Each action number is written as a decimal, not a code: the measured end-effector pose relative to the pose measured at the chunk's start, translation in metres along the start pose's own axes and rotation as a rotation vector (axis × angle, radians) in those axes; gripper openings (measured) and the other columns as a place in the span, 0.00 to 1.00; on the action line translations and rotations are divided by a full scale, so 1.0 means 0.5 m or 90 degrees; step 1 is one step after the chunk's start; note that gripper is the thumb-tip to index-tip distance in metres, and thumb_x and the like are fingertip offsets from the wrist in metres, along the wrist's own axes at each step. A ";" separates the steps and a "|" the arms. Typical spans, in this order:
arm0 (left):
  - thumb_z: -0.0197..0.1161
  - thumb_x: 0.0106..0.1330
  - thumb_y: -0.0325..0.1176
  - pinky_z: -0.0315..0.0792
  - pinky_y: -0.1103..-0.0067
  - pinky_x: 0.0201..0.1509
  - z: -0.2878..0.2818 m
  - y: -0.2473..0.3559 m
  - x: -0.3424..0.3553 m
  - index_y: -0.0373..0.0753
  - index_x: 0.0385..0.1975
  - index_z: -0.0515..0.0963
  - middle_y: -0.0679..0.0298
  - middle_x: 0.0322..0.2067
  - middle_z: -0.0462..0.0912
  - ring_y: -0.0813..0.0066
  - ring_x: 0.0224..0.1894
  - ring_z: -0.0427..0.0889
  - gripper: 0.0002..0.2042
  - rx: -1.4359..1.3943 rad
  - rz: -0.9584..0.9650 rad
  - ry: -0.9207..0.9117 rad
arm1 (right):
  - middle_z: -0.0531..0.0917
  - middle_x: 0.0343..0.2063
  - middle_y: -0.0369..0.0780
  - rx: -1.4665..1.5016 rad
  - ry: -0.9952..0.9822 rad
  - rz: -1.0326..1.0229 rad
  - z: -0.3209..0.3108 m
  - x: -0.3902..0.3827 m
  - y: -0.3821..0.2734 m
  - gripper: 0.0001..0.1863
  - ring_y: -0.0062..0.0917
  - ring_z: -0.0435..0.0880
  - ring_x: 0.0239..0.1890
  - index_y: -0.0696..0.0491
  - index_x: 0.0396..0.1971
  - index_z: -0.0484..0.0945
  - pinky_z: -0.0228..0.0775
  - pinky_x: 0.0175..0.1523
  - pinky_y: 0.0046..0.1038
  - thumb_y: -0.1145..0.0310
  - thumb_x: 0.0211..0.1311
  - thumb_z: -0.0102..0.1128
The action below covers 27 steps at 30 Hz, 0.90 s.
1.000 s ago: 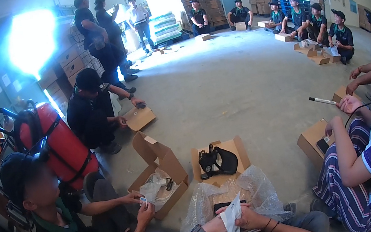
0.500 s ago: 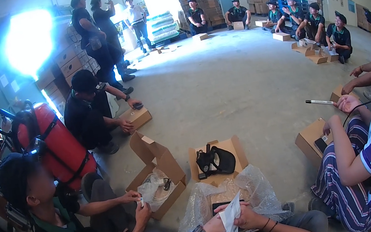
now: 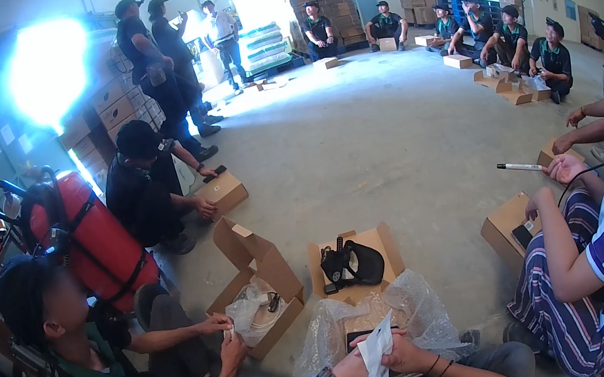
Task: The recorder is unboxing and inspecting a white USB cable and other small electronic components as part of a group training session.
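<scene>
- In the head view, the smooth grey floor spreads wide beyond the nearby boxes to the seated people along the far side.
- Close in, room narrows: a co-worker sits at the left, and a person in striped trousers at the right, holding a slim white marker.
- The thin, creased white sheet hangs over the lap, pinched in the right hand; the left hand meets it from the other side.
- Crumpled clear bubble wrap spreads just beyond the hands.
- Past it, a shallow brown cardboard box lies open, holding a curved black cap with dark gear on it.
- To its left, a taller open cardboard box holds clear plastic and pale cable.
- The hands partly cover a flat dark object; its kind is unclear.
- The left fingers disappear behind the sheet, so their grip cannot be told.
- The lower edge cuts off the forearms.
</scene>
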State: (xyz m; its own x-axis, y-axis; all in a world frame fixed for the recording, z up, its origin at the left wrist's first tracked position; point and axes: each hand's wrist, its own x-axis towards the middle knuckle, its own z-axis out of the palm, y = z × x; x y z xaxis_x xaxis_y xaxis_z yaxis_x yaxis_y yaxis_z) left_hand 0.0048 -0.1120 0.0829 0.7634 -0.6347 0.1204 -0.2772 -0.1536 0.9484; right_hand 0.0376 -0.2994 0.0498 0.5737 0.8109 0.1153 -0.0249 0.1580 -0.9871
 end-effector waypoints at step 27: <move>0.64 0.69 0.32 0.67 0.69 0.72 0.001 -0.035 -0.043 0.37 0.71 0.69 0.54 0.64 0.77 0.58 0.66 0.75 0.29 0.121 -0.013 0.055 | 0.86 0.50 0.42 -0.024 0.103 -0.037 0.003 0.008 -0.002 0.36 0.29 0.83 0.54 0.60 0.56 0.79 0.72 0.63 0.33 0.39 0.69 0.64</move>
State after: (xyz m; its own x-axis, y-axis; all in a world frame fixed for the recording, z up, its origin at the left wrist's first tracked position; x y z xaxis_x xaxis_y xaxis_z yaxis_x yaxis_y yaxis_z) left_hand -0.0070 -0.0962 0.0634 0.8148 -0.5638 0.1347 -0.3604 -0.3107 0.8795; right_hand 0.0388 -0.2956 0.0514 0.6978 0.6989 0.1567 0.0412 0.1791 -0.9830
